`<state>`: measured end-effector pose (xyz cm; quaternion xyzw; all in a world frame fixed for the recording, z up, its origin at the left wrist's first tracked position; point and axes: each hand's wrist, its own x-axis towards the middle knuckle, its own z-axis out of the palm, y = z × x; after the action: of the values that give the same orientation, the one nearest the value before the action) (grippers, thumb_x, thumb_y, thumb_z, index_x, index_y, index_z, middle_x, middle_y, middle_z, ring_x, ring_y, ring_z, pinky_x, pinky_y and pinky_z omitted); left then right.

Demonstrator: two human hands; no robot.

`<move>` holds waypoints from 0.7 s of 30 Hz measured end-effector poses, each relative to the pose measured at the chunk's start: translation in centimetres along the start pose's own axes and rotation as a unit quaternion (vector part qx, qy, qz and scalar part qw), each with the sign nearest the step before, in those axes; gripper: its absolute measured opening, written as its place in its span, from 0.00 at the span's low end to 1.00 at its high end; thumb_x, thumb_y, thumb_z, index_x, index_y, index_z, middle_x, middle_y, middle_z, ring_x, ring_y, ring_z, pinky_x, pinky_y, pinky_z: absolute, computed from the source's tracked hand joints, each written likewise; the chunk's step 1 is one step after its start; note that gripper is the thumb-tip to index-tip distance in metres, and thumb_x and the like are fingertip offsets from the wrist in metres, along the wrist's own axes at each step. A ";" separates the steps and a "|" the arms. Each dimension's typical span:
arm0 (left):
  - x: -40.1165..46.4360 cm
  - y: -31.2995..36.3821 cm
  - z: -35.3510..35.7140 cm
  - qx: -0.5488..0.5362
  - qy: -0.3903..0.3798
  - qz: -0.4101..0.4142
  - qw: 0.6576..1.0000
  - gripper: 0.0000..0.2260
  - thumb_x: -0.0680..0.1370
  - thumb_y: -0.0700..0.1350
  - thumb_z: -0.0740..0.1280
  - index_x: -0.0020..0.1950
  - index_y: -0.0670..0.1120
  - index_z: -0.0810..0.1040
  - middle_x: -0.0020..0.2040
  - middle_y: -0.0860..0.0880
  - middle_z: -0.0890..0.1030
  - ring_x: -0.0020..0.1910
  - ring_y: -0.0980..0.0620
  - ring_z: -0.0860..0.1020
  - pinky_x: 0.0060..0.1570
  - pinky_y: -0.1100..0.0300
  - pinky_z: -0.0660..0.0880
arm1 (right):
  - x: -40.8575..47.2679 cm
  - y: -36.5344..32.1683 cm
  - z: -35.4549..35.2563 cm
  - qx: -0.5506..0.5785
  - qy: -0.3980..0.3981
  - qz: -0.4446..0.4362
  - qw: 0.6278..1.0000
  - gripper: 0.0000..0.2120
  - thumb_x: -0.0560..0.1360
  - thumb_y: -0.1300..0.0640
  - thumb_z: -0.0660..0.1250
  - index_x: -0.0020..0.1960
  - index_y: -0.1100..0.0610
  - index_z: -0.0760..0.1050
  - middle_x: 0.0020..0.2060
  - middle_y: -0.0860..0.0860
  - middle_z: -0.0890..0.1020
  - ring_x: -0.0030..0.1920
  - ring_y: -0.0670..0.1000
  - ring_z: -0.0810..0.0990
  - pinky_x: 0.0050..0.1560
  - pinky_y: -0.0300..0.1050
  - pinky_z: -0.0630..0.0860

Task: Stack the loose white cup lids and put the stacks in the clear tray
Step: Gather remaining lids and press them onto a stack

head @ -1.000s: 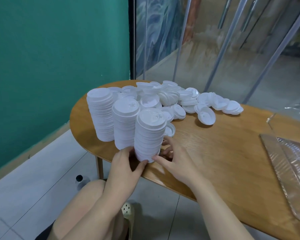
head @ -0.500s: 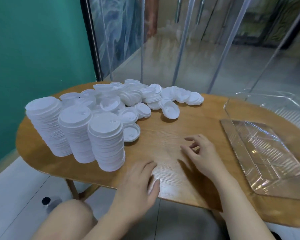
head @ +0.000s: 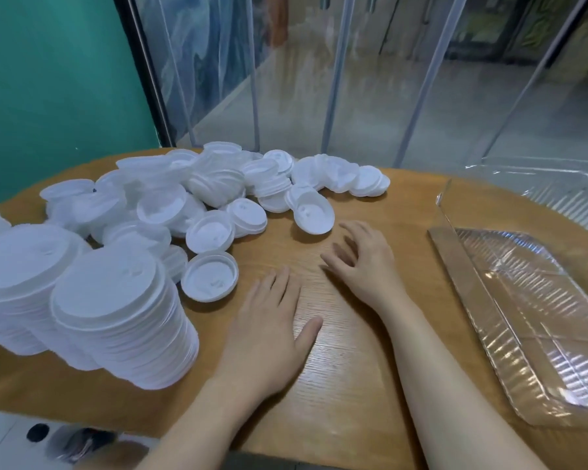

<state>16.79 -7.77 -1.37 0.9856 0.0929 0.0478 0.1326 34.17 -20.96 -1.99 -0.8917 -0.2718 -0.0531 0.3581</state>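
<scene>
Both hands are laid on the wooden table (head: 347,395), and nothing is held. The left hand (head: 269,329) is flat with straight fingers; the right hand (head: 364,262) has fingers spread and slightly bent. Tall lid stacks (head: 123,320) are seen at the left, loose lids (head: 218,195) behind (a messy pile), and the clear tray (head: 537,320) at the right.

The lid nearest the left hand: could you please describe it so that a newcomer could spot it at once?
On the table, go from the left hand toward the lid stacks. The lid lies alone between them, hollow side up, apart from the loose pile behind.
</scene>
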 end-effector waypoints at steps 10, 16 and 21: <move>0.0 0.1 0.3 -0.011 -0.013 -0.014 1.000 0.36 0.81 0.68 0.39 0.85 0.53 0.41 0.84 0.56 0.37 0.81 0.58 0.33 0.77 0.59 0.30 | 6.5 -0.7 2.8 0.037 -0.030 -0.036 0.998 0.47 0.70 0.41 0.80 0.82 0.48 0.60 0.77 0.44 0.69 0.76 0.47 0.66 0.74 0.44 0.62; 0.2 -0.2 0.0 -0.042 -0.013 -0.014 0.999 0.34 0.84 0.67 0.46 0.86 0.54 0.43 0.84 0.57 0.38 0.82 0.58 0.34 0.78 0.59 0.31 | 5.0 -0.8 1.7 0.173 0.006 0.012 0.985 0.42 0.71 0.48 0.81 0.79 0.45 0.64 0.72 0.38 0.73 0.72 0.38 0.70 0.74 0.47 0.69; 0.2 -0.6 0.0 -0.052 -0.008 -0.008 0.999 0.35 0.82 0.68 0.44 0.86 0.53 0.47 0.85 0.54 0.43 0.83 0.56 0.39 0.79 0.58 0.34 | -0.4 -1.3 -1.2 0.212 0.005 0.078 0.974 0.41 0.72 0.50 0.80 0.78 0.40 0.63 0.68 0.36 0.73 0.68 0.42 0.76 0.71 0.48 0.74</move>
<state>16.91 -7.18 -1.46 0.9770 0.0971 0.0433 0.1850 33.29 -21.11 -0.43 -0.8134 -0.2050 0.0293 0.5436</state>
